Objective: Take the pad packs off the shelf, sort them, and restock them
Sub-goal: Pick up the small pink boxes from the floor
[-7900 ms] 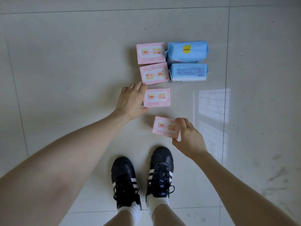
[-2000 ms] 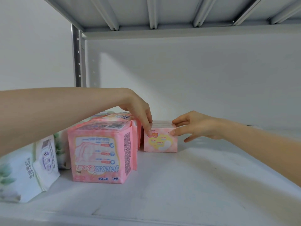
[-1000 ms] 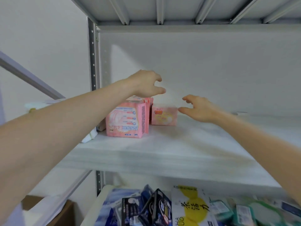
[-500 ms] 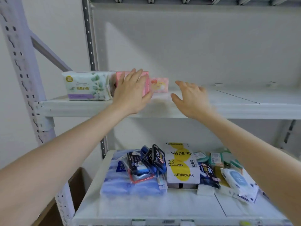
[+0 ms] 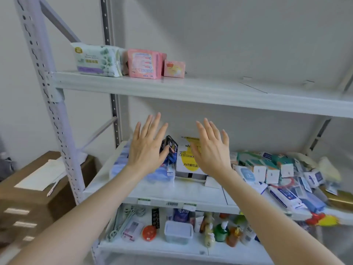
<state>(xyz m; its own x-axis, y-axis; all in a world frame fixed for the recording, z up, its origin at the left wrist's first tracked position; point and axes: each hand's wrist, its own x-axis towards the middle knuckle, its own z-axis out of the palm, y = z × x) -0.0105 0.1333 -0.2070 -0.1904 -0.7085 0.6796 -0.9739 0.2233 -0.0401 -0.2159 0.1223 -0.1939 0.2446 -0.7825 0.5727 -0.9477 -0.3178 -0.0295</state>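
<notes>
The person is holding both hands up in front of the metal rack, palms facing away and fingers straight and spread. The left hand (image 5: pixel 147 150) and the right hand (image 5: pixel 212 152) are hanging side by side with a gap between them, and neither is gripping or touching anything. The pad packs are sitting on the upper shelf (image 5: pixel 210 92) at its left end, well above the fingertips. A white pack with green leaves (image 5: pixel 97 60) is lying furthest left, a large pink pack (image 5: pixel 143 64) is standing just beside it, and a small pink pack (image 5: pixel 174 68) is standing against the right side of the large one. Behind the hands, the middle shelf (image 5: pixel 172 192) is holding a jumble of goods: a pale blue bundle (image 5: pixel 122 159) at the left, a dark packet (image 5: pixel 170 146) tilting up between the hands, a white and yellow box (image 5: pixel 188 161), and many small boxes and sachets spreading off to the right. The bottom shelf is carrying a clear tub (image 5: pixel 178 232) and a green bottle (image 5: pixel 220 233) among other small items. A brown cardboard box (image 5: pixel 28 188) with paper on it is sitting to the left of the rack.
</notes>
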